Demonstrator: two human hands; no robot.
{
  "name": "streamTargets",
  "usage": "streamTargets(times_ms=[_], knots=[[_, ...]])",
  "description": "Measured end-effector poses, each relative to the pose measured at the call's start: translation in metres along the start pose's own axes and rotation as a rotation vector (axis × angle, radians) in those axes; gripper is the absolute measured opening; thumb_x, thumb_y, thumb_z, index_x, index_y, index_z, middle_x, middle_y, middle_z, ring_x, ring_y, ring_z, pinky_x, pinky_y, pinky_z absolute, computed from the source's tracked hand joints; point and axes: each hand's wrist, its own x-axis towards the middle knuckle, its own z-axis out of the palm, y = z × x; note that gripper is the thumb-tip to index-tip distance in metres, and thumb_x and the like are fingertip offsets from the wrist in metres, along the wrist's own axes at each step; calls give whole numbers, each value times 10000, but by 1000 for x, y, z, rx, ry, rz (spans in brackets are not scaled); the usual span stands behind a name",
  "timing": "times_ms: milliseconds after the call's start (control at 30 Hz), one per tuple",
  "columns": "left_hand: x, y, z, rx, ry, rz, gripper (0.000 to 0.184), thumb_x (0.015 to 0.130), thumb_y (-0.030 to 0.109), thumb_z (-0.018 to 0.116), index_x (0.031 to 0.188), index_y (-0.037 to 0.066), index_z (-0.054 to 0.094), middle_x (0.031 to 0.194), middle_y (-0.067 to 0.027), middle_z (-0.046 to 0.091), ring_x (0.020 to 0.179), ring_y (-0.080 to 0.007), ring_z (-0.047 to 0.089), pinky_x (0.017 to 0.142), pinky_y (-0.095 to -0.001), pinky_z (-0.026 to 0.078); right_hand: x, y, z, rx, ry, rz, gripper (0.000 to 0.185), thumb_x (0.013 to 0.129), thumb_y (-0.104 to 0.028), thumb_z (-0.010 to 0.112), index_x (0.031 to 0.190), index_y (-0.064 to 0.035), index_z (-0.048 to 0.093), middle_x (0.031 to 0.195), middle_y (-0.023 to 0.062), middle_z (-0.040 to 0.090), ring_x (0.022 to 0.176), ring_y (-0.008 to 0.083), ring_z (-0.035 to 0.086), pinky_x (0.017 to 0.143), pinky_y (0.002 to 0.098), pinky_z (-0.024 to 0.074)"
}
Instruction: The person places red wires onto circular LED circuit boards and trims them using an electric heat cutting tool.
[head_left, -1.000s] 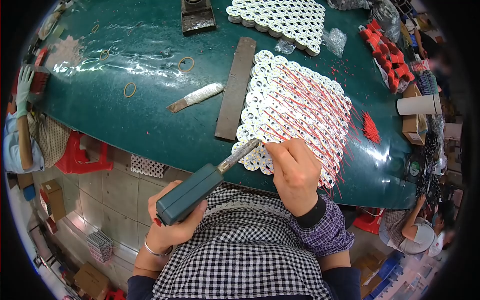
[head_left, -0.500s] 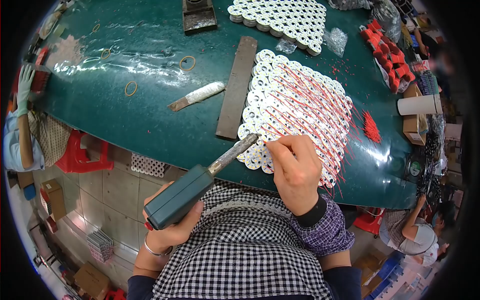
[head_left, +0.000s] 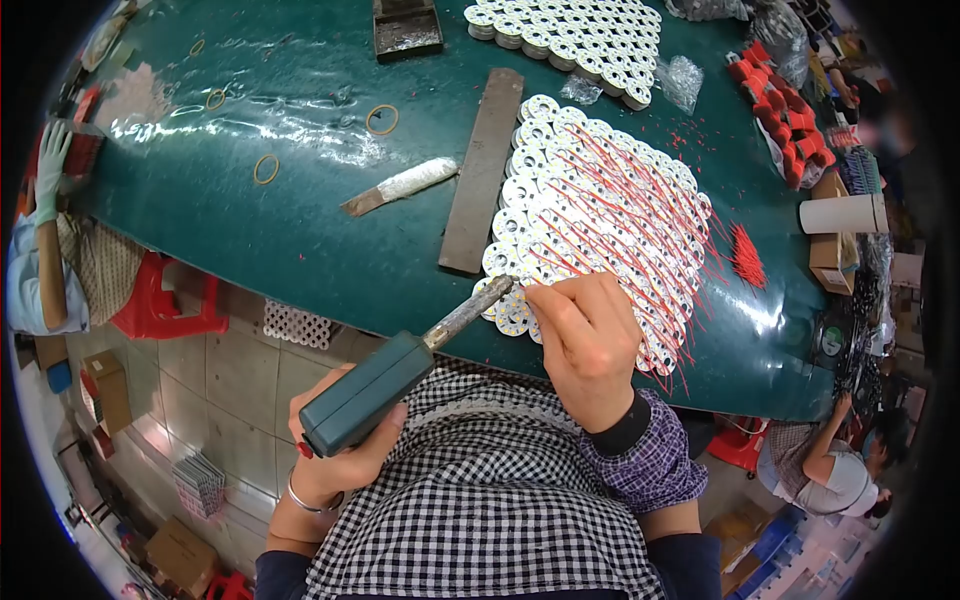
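Observation:
My left hand (head_left: 350,440) is wrapped round the dark green handle of a soldering iron (head_left: 368,395). The iron's metal tip reaches the lower left corner of a panel of round white boards (head_left: 560,215). Just right of the tip, my right hand (head_left: 588,335) is closed in a pinch over the panel; what is between its fingertips is too small to make out. Many thin red wires (head_left: 620,200) lie slantwise across the boards. A dark flat bar (head_left: 480,175) lies along the panel's left side.
A white-wrapped tool (head_left: 405,185), rubber bands (head_left: 382,119) and a metal tray (head_left: 408,30) lie on the green table. Behind is a second board stack (head_left: 570,35). Red wires (head_left: 746,257) and red parts (head_left: 780,115) are at right. Co-workers sit at both sides.
The iron's tip has shifted slightly, moving up and then back down beside my right fingertips. The table and its items appear slightly further right and higher in view. Both hands keep their closed grips.

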Motion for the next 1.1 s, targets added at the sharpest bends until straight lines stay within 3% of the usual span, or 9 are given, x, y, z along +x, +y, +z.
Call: streamTargets(times_ms=[567,933,1100], knots=[[0,-1,-2,26,-53,-5,208,736,-1,764,935,-38,714,772,-104,656,596,-179,626,539,-272,485,7,-5,-5,-65,-51,-12,195,746,6,725,938,-26,703,805,43,591,772,225,595,687,362,482],[-6,1,-3,-70,44,-90,273,743,5,774,1008,-37,724,911,-145,715,754,-227,700,672,-303,555,8,-7,-8,-69,-100,7,217,731,19,705,942,-28,695,848,50,604,810,228,599,686,364,483],[3,-1,2,-8,44,-12,275,743,11,782,1008,-34,728,930,-149,721,761,-229,708,677,-304,562,15,2,-9,-89,-25,-30,251,720,21,691,967,-24,687,907,57,627,862,237,600,707,366,470]])
